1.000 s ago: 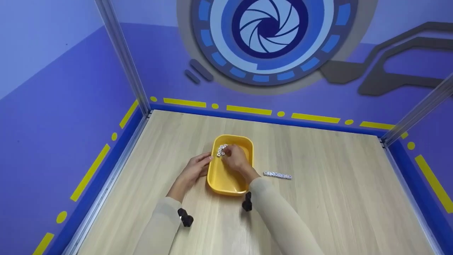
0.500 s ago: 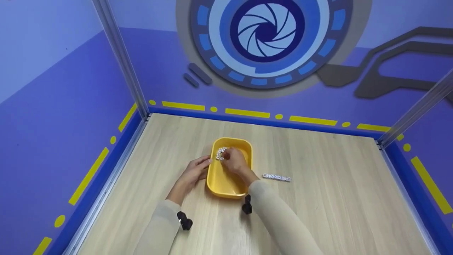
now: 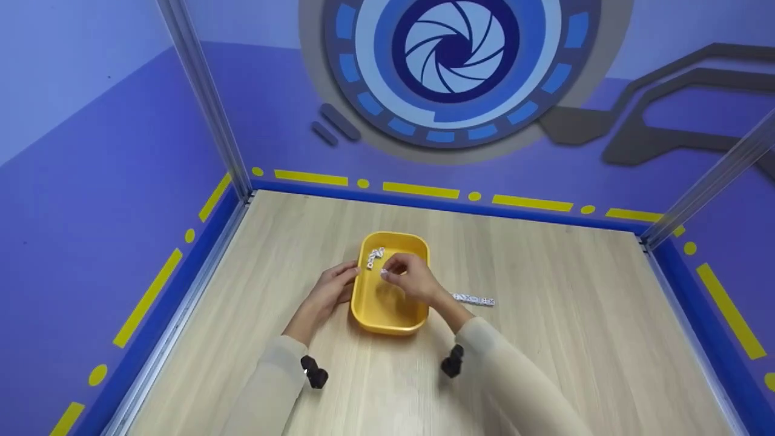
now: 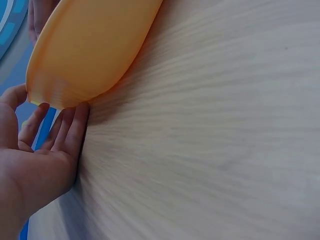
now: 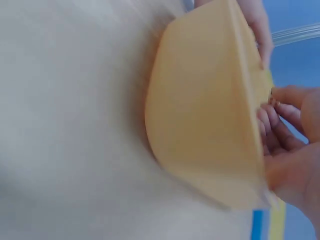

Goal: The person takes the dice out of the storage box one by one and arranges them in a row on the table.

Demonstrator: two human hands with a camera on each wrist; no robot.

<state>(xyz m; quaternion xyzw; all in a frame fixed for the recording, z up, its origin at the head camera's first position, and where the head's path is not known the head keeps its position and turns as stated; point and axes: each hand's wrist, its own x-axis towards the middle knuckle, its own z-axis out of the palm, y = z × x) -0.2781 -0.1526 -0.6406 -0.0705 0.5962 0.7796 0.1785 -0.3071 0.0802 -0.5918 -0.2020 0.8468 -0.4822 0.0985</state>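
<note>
Inside the yellow plastic bin (image 3: 390,330), a small cluster of white dice (image 3: 374,257) lies toward the far left corner. Over the middle of the bin, my right hand (image 3: 413,280) pinches one die (image 3: 384,273) between thumb and fingertips. The right wrist view shows this pinch just above the rim, with the die mostly covered by the fingers. My left hand (image 3: 330,292) rests against the bin's left side. In the left wrist view, its fingers (image 4: 75,127) touch the outer wall and the thumb is at the rim.
A straight row of dice (image 3: 475,299) lies on the wooden table (image 3: 575,339) right of the bin, its left end partly hidden by my right wrist. Blue printed walls (image 3: 266,109) and metal corner posts (image 3: 203,91) enclose the table.
My right hand has pulled back from the cluster toward the near right, lifting one die out of it. My left hand stays against the bin.
</note>
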